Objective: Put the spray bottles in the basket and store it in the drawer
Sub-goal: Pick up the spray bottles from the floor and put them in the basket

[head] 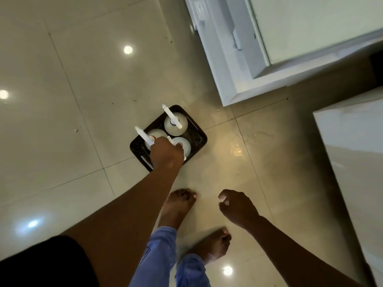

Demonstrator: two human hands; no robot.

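Note:
A dark rectangular basket (198, 139) sits on the tiled floor in front of my feet. Three white spray bottles stand upright in it: one at the far end (176, 124), one at the near left (154, 134) and one at the near right (184, 146). My left hand (165, 153) reaches down from above, and its fingers close around the head of the near-right bottle, whose nozzle pokes out past them. My right hand (237, 208) hangs above the floor to the right, loosely curled and holding nothing. A white drawer (238, 83) stands pulled out at the upper right.
A white glossy cabinet or counter (352, 141) runs along the right edge. My bare feet (178, 206) stand just behind the basket. Shiny beige floor tiles (83, 100) spread to the left, with ceiling lights reflected in them.

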